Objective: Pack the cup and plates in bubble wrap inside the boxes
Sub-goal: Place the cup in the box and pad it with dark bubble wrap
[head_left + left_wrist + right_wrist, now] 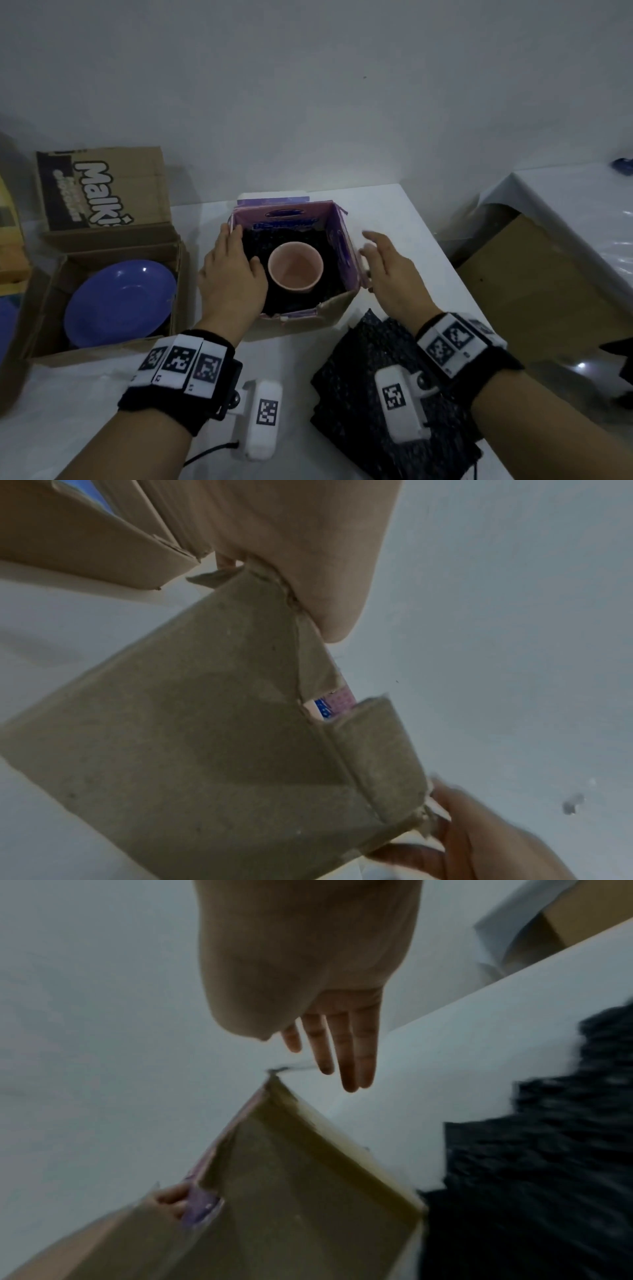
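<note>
Pink cup (295, 269) (upright) sits on seemingly black wrap (291, 301).

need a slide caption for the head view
Pink cup sits on black bubble wrap in the box; left hand on its rim.

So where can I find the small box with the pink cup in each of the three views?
Head: small box at center, between both hands.
Left wrist: its brown outer wall fills the lower middle.
Right wrist: its corner and wall at bottom center.
Shared landmark: the white table.
</note>
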